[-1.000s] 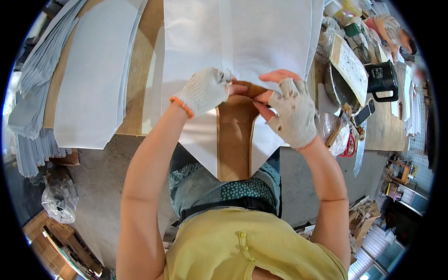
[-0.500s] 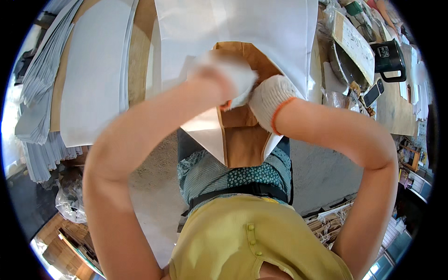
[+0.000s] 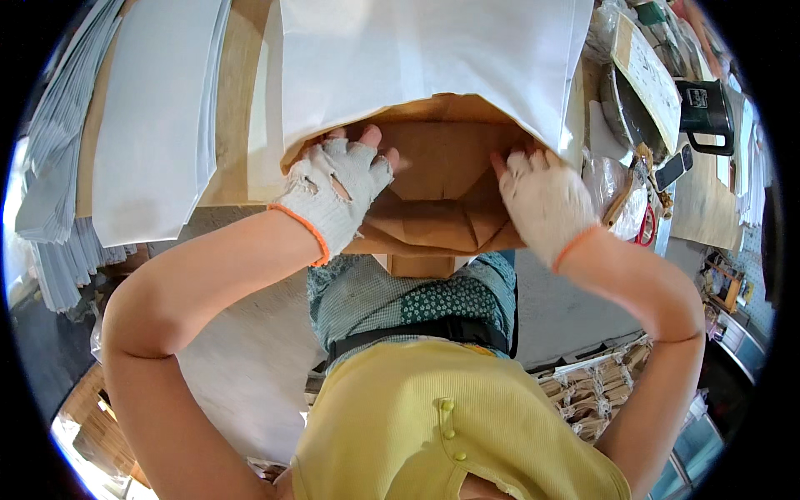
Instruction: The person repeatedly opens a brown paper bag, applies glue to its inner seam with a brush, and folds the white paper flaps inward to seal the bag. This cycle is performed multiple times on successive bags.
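change: both hands were pinching the folded end a second ago; now pushed into the opened mouth, spreading it
left hand [image 3: 337,190]: gloved grip flat, released, on brown lining
right hand [image 3: 543,196]: same, opposite side
paper bag [image 3: 433,75]: white outside, directly ahead of grips on bench [image 3: 233,100]
surroundings: white sheet stacks left [image 3: 154,108]; red scissors [image 3: 646,225], black mug [image 3: 704,108] right; cluttered workshop

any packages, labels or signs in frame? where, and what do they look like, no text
Paper bag: centre, under both gloved hands, white outside, brown inside, mouth spread open.
Flat white bags: stack at left on the wooden bench, long rectangles.
Printed card: upper right, tilted pale rectangle with dark print.
Bundled brown packets: lower right, by the right elbow, small tied stacks.
No screens seen.
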A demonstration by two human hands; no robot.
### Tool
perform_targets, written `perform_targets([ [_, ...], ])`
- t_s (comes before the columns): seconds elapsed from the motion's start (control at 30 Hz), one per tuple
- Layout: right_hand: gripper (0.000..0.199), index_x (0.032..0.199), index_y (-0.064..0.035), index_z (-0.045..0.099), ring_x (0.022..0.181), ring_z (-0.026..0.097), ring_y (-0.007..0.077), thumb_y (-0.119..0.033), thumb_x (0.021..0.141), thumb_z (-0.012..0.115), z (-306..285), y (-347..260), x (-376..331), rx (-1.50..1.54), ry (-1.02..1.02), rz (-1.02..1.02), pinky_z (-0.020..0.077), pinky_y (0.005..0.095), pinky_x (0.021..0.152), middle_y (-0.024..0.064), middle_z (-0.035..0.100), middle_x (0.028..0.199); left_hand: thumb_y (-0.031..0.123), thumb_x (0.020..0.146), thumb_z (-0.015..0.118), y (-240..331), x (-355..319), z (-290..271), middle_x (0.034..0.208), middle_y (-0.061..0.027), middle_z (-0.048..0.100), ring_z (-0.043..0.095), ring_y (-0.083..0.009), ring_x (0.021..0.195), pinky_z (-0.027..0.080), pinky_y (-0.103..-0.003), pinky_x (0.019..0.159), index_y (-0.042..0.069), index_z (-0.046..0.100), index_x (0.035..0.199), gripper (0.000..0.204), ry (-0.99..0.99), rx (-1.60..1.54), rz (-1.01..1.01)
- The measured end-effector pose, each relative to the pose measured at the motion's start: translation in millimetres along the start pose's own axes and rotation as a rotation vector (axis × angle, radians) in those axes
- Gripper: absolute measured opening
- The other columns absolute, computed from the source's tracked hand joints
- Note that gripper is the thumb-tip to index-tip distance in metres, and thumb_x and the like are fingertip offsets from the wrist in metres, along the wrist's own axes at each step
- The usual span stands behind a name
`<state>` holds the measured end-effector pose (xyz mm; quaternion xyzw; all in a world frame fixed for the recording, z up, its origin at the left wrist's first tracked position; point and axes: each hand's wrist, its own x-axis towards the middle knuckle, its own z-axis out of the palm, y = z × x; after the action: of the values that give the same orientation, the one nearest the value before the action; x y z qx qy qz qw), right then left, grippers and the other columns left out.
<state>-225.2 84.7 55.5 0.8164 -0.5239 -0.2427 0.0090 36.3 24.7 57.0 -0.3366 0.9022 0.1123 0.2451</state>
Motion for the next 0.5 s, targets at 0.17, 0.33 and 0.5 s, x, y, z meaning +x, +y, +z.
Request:
perform_targets([
  [0.17,0.016,0.095,-0.0048,0.063,0.093,0.065,0.0271,-0.017,0.084,0.062,-26,-18,2,0.119,-0.195,-0.011,0.0529,0.0365,0.082,0.0115,0.064,0.095,0.032,0.078,0.075,-13,0,27,0.140,-0.0208,0.046,0.050,-0.0386,0.126,0.038,-0.047,0.109,0.004,0.033,0.149,0.087,0.102,-0.145,0.020],
  [0.33,0.020,0.092,-0.0021,0.064,0.089,0.066,0.0334,-0.021,0.086,0.061,9,5,36,0.115,-0.099,0.041,0.0537,0.0401,0.081,0.0176,0.067,0.090,0.013,0.091,0.059,21,3,7,0.091,-0.0120,0.065,0.068,-0.0227,0.084,0.057,-0.033,0.067,0.004,0.062,0.092,0.010,0.267,0.093,0.025],
  [0.5,0.033,0.102,0.0021,0.065,0.085,0.066,0.0390,-0.028,0.093,0.056,17,-4,28,0.224,0.024,0.042,0.0532,0.0439,0.080,0.0213,0.068,0.093,0.031,0.083,0.072,28,21,16,0.094,-0.0167,0.065,0.068,-0.0329,0.094,0.059,-0.044,0.073,0.004,0.055,0.112,0.043,-0.023,-0.122,-0.084],
])
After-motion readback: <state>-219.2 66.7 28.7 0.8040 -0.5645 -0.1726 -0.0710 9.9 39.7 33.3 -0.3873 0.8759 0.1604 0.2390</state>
